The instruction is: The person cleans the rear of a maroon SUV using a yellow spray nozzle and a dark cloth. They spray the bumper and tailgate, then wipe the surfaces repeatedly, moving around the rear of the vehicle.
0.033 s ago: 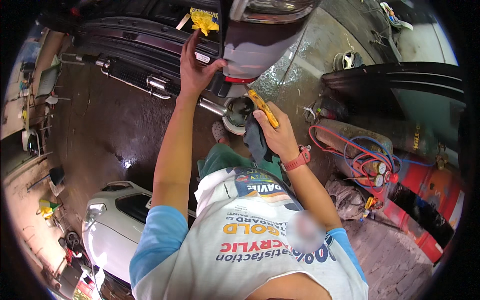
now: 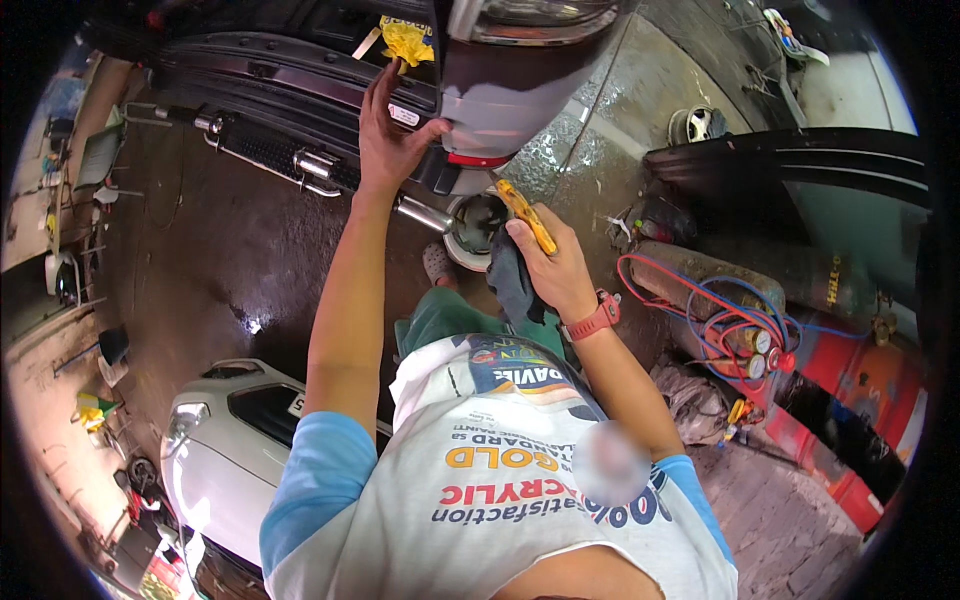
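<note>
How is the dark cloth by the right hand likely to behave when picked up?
The cloth is probably floppy, since it bunches in soft folds beside the right hand. With no firm, round shape, it seems unlikely to roll.

Multicoloured lettering (image 2: 503, 458) on white shirt (image 2: 465, 543), yellow lettering (image 2: 833, 280) on cylinder (image 2: 790, 265)

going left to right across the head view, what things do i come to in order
White car → left hand → right hand gripping a yellow handle → silver wheel → round pressure gauges
</note>
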The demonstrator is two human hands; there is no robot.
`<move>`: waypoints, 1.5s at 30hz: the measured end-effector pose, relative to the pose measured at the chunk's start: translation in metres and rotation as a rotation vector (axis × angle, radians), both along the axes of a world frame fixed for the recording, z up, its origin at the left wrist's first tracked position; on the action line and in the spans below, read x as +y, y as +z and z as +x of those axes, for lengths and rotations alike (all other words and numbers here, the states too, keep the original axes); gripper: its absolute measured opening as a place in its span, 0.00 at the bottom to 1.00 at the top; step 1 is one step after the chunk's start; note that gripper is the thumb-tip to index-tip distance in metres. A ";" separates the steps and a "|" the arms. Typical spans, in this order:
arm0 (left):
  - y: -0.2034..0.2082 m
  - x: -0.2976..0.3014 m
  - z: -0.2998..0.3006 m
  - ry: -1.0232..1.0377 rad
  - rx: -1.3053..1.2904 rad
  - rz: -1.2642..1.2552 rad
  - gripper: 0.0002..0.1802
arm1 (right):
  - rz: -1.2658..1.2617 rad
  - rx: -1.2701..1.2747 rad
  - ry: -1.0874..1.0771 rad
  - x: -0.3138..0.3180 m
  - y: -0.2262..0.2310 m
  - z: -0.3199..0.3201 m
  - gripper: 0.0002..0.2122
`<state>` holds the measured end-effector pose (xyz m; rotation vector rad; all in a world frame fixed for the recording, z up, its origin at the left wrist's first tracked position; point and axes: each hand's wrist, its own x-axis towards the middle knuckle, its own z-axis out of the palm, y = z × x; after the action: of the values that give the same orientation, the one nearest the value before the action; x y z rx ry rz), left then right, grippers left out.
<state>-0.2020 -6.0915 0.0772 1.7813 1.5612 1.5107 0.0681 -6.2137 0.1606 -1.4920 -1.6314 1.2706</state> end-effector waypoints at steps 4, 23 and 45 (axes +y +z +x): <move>-0.069 -0.021 0.024 0.093 -0.207 -0.122 0.52 | -0.043 0.046 0.060 0.010 -0.011 0.048 0.21; -0.163 -0.305 0.184 0.416 -0.004 -1.353 0.47 | 0.010 0.119 0.315 0.061 -0.034 0.113 0.25; -0.105 -0.333 0.186 0.294 0.069 -1.449 0.40 | -0.121 0.043 0.116 0.078 -0.134 0.114 0.30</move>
<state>-0.0156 -6.4245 -0.0277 0.7326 2.0890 0.0803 0.1820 -6.1353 0.0266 -1.4475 -1.6598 1.4786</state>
